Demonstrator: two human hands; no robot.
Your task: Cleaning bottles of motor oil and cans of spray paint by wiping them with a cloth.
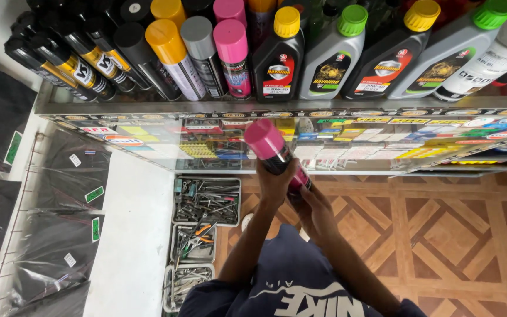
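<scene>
Spray can: pink-capped point(268, 145), in front of the glass counter point(148, 105), gripped by both hands
Left hand: point(275, 183) wrapped round the can's body
Right hand: point(314, 208) clasping its lower end
Trays: three point(206, 201), point(193, 242), point(186, 280) on the floor, filled with metal tools
Shelf bottles: five oil bottles point(278, 56) upright

The spray can point(274, 149) you hold has a matt pink plastic cap over a glossy printed metal body. Your counter point(347, 105) is smooth, reflective glass; beyond it the oil bottles point(330, 58) are glossy plastic, and below lies polished wood-patterned floor point(441, 235).
</scene>
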